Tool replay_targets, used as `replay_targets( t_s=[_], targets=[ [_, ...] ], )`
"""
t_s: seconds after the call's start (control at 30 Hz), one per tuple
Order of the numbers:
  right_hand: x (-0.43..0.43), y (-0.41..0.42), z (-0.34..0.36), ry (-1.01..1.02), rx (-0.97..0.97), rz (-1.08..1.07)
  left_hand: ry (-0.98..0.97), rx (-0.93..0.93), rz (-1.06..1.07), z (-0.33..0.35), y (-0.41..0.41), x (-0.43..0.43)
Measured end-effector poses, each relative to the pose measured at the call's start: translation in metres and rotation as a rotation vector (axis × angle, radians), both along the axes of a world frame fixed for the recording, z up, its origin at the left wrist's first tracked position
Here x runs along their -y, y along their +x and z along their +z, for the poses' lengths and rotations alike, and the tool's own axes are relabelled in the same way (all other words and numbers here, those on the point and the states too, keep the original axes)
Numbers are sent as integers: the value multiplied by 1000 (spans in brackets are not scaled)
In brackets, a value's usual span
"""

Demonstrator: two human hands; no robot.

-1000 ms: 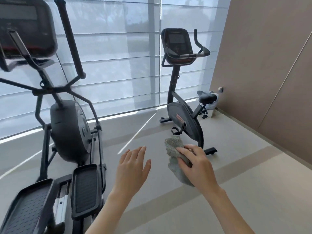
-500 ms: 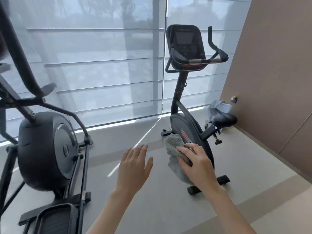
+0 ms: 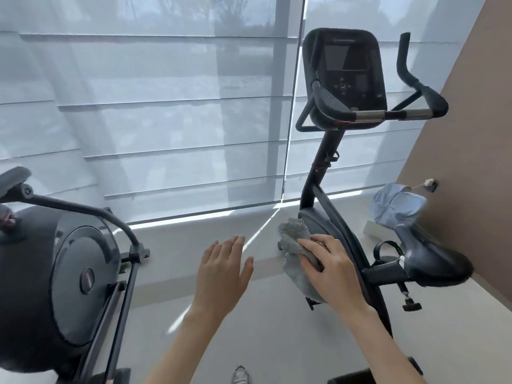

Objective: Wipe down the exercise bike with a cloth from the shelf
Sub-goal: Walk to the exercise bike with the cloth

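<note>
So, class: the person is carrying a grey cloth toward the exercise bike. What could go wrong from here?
1. The grey cloth hangs loose below the right hand; its tail might snag on the pedal strap.
2. The exercise bike has a protruding seat and adjustment knob that the arm could bump.
3. The elliptical stands close on the left.

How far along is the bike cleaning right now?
Done: a grey cloth is already fetched, gripped in the right hand. In hand: that hand is carrying it in front of the exercise bike; I can't tell whether it touches the frame. The left hand is open and empty. Left: the wiping itself, including console, handlebars and saddle.
</note>
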State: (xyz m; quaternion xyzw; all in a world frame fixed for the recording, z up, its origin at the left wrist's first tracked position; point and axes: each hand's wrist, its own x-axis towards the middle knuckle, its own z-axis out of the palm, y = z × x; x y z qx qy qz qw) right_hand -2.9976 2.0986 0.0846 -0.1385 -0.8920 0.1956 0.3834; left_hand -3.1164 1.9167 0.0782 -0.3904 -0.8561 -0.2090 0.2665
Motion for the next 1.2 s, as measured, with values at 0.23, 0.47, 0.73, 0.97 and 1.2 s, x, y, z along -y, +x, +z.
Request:
replay_targets(
  t_s=[0.23, 0.47, 0.73, 0.97, 1.2],
  targets=[
    [-93, -168, 18, -16, -31, 23, 14, -13, -56, 19, -176, -96],
    [-169, -306, 24, -33, -26, -13, -1, -18, -81, 32, -314, -174],
    [-268, -463, 17, -26, -25, 18, -19, 35, -61, 18, -465, -269],
    [-358, -594, 36, -37, -38, 33, 4, 57, -67, 40, -589, -367],
    [-419, -678, 34, 17, -63, -22, 0, 61, -128, 32, -686, -440]
  ],
)
